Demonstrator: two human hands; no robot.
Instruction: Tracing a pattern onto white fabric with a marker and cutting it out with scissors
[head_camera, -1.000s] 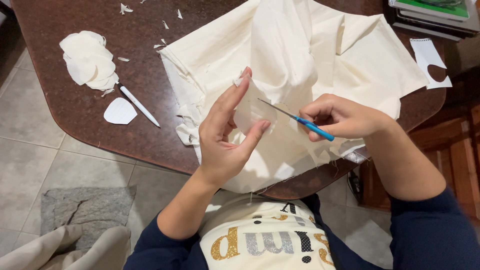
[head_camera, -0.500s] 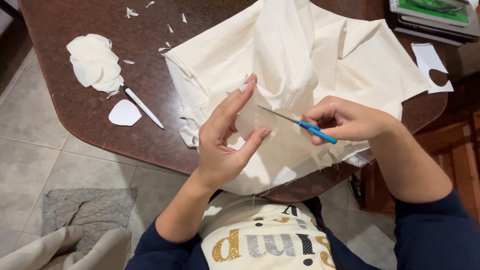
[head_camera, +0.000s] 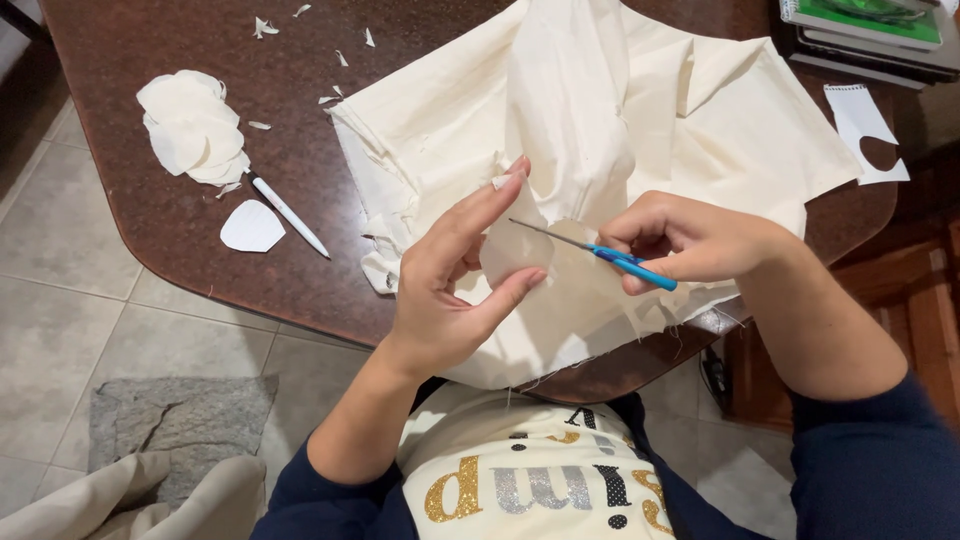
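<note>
Item: cream cloth (head_camera: 640, 130), large, heaped in folds on dark brown table (head_camera: 150, 60), front edge hanging over table rim toward lap.
Left hand (head_camera: 450, 280): fingers spread, thumb and forefinger pinching small cut piece of the cloth (head_camera: 510, 255), raised above the heap.
Right hand (head_camera: 690, 240): closed round blue-handled scissors (head_camera: 600, 252), blades pointing left, tips at upper edge of the pinched piece.
Handling, as judged: light, thin, limp; frays at cut edges; no stiffness, so sags unless kept taut. Best held close beside the cutting line, between thumb and finger, edge stretched flat.
Nearby: stack of cut cloth petals (head_camera: 190, 130), far left; white pen (head_camera: 288, 212) and single rounded white shape (head_camera: 250, 227) just beside it; scattered snippets (head_camera: 265, 25); books (head_camera: 860, 30) and cut paper sheet (head_camera: 865, 130), far right.
</note>
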